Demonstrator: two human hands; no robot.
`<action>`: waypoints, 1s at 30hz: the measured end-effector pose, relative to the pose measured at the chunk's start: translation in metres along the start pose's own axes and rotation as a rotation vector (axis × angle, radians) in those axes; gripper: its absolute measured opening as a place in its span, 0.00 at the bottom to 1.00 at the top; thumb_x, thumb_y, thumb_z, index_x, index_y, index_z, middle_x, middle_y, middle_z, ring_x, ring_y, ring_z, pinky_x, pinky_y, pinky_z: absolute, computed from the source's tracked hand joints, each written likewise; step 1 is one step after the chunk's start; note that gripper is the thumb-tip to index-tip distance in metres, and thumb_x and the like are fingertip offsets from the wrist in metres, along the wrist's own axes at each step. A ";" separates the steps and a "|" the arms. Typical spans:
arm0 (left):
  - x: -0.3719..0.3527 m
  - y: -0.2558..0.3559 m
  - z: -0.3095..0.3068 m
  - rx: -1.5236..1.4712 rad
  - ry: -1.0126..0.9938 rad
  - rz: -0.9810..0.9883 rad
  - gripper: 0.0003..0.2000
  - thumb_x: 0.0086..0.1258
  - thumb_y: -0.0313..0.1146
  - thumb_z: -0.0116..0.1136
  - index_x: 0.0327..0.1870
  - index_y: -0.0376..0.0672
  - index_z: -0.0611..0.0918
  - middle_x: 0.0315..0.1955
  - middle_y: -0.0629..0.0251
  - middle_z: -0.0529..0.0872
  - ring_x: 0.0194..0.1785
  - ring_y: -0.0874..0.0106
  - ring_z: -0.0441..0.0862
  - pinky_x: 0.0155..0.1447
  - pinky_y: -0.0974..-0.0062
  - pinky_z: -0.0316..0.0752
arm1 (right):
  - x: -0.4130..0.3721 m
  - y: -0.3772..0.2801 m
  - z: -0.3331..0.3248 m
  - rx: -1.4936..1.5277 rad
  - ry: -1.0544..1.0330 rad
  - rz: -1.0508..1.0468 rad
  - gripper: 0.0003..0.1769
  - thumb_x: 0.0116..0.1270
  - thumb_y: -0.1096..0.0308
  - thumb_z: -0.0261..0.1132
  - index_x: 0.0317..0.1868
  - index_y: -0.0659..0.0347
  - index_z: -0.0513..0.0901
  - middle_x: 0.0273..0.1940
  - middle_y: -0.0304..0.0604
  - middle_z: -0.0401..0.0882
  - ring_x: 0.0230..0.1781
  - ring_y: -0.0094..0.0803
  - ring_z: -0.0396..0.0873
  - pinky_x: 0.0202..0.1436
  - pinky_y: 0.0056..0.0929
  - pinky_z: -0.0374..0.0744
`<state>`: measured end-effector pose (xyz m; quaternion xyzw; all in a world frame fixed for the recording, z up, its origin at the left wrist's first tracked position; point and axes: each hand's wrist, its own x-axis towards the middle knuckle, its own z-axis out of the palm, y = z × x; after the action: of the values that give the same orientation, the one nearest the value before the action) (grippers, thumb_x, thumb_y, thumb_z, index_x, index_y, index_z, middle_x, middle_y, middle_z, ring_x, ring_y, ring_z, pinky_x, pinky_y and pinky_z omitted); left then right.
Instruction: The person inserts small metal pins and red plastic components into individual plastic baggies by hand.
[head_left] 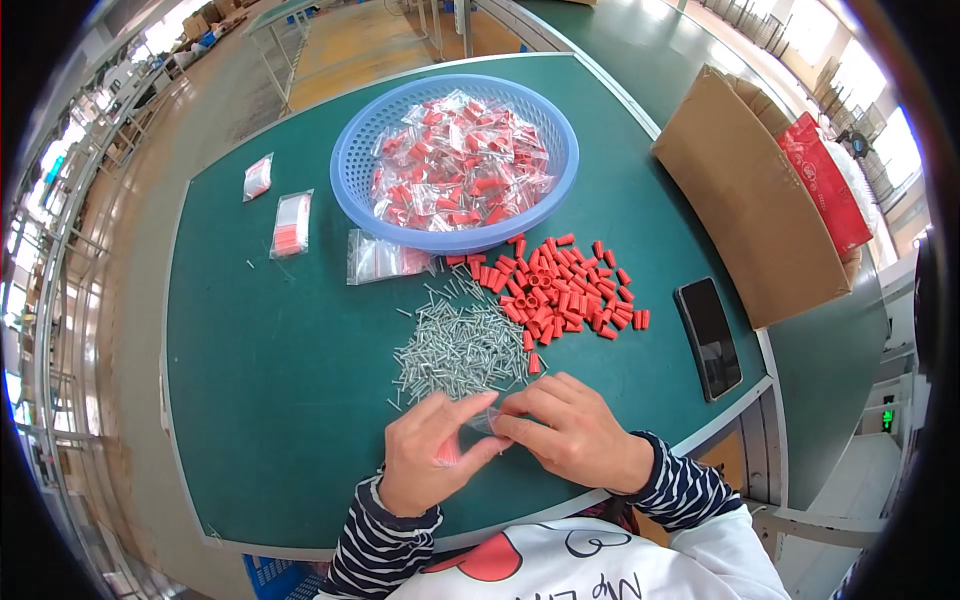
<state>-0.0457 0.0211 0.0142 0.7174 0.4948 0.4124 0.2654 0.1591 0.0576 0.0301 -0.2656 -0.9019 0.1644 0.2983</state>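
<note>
Fingers of both hands are grasping a small clear bag [484,421] at the table's near side: the left hand [425,458] is curling around it, something reddish showing in the palm, while the right hand [575,432] is pinching its right side. Just beyond, a heap of screws [460,345] is lying on the green tabletop [270,400], beside red caps [560,285]. Behind, a blue basket [440,240] is holding bagged red pieces. To the right, a phone [710,340] is resting near a cardboard box [750,190]. Leftward, racks [65,240] are lining the floor [135,370].
</note>
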 end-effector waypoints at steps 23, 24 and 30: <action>0.001 0.000 -0.025 -0.103 0.293 -0.116 0.19 0.54 0.21 0.71 0.50 0.35 0.85 0.26 0.74 0.69 0.26 0.84 0.62 0.29 0.83 0.55 | 0.006 -0.003 0.032 0.019 -0.239 0.122 0.09 0.59 0.71 0.67 0.39 0.63 0.83 0.35 0.42 0.75 0.38 0.38 0.77 0.42 0.35 0.75; 0.001 0.001 -0.025 -0.117 0.301 -0.133 0.18 0.54 0.22 0.70 0.49 0.35 0.85 0.26 0.74 0.68 0.26 0.84 0.61 0.29 0.82 0.54 | 0.006 -0.005 0.031 0.007 -0.240 0.102 0.08 0.59 0.70 0.67 0.38 0.63 0.83 0.35 0.42 0.75 0.38 0.37 0.76 0.42 0.35 0.75; 0.001 0.000 -0.022 -0.155 0.284 -0.133 0.18 0.54 0.23 0.71 0.49 0.35 0.85 0.26 0.74 0.69 0.27 0.83 0.61 0.29 0.82 0.54 | 0.006 -0.009 0.034 -0.164 -0.313 -0.023 0.05 0.57 0.68 0.64 0.32 0.61 0.80 0.32 0.41 0.73 0.36 0.34 0.75 0.40 0.33 0.73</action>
<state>-0.0646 0.0217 0.0259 0.5949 0.5406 0.5280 0.2740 0.1297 0.0491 0.0108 -0.2497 -0.9507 0.1261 0.1335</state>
